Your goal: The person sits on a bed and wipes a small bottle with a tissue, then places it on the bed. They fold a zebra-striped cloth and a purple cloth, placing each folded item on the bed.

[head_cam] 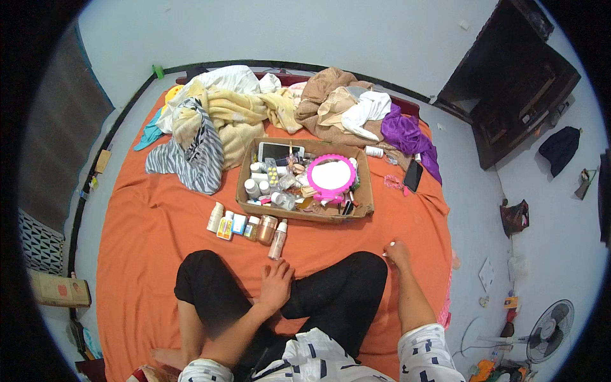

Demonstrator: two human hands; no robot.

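My left hand (277, 285) rests by my crossed legs, its fingertips just below a clear pump bottle with pinkish content (278, 240); it appears to hold nothing. Over the orange sheet right of my knee, my right hand (397, 253) is closed around a small white item (392, 244), whose kind I cannot tell. A row of bottles and jars stretches left from the pump bottle: a copper-coloured jar (267, 230), a small gold-capped bottle, a blue and white box (239, 224), a white bottle with a yellow label (225, 226) and a beige tube (215, 217). Beyond lies a cardboard box (305, 217) full of containers, with a pink-framed mirror (332, 175) on top.
Blankets (234, 107), a zebra-striped cloth (191, 164) and a purple cloth (411, 132) are heaped along the bed's far side. A black phone (413, 176), pink beaded item (393, 182) and white bottle (373, 151) lie right of the box. A fan (551, 331) stands at lower right.
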